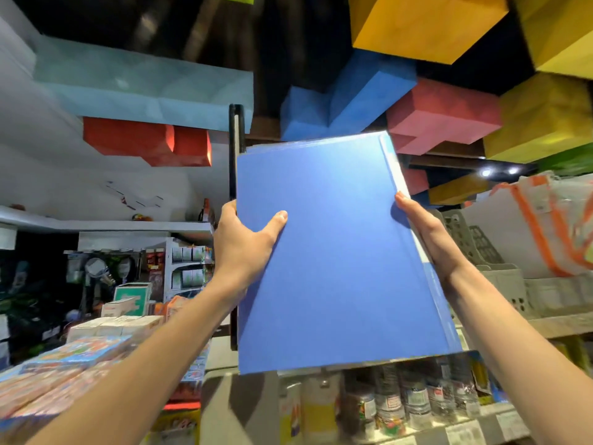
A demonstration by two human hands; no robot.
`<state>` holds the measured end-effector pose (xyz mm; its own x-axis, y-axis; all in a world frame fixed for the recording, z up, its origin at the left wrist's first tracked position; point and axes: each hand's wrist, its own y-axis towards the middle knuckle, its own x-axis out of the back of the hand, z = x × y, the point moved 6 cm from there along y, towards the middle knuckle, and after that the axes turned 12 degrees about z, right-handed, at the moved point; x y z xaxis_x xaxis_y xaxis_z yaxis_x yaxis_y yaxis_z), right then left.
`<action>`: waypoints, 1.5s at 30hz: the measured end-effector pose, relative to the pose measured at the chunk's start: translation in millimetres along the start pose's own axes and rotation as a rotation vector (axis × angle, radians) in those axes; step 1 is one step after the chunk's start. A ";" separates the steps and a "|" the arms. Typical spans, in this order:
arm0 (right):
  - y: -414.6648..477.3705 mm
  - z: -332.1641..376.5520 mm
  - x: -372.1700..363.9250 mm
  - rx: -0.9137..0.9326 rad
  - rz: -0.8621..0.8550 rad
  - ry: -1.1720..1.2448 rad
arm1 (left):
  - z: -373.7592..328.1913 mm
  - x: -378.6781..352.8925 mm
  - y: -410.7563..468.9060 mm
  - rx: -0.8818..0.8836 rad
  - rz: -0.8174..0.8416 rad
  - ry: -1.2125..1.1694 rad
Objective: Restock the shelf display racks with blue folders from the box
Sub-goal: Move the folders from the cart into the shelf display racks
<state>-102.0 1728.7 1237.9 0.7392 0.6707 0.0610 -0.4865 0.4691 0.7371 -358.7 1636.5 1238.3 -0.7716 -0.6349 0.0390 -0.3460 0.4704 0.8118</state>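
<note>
Both hands are up in front of the shelves, carrying a stack of blue folders [333,252] with its broad face toward the person. The left hand [247,248] grips the left edge, thumb laid across the front cover and fingers hidden behind. The right hand [426,239] clasps the opposite edge, where the layered edges of several folders show; its fingers go behind too. Holding from both sides looks like a way to keep the loose covers squared and stop them fanning out. The stack is in the air and touches no shelf.

To the right, a little behind the folders, stand grey plastic racks [500,284] on a shelf, most likely where the stack is meant to go. A bag with orange stripes [545,220] sits above and behind them and may crowd the way in. A black post [236,149] rises just behind the stack's left edge. Bottles [401,403] fill the shelf below, boxes [106,329] are piled at the left, and big coloured blocks [442,117] hang overhead. I cannot see the supply box from here.
</note>
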 end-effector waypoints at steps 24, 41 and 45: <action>111.2 10.9 109.9 0.366 -0.374 -0.217 | 14.4 -161.7 48.6 0.080 0.297 0.162; 152.9 -37.8 54.4 0.313 -0.491 -0.297 | 40.2 -164.0 42.4 0.100 0.607 0.105; 161.0 -40.2 44.8 0.297 -0.426 -0.217 | 43.1 -165.0 53.3 0.074 0.578 0.088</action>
<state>-166.0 1857.4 1332.2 0.9357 0.3093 -0.1699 0.0050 0.4697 0.8828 -272.8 1792.8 1250.0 -0.8003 -0.3093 0.5137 0.0789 0.7950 0.6015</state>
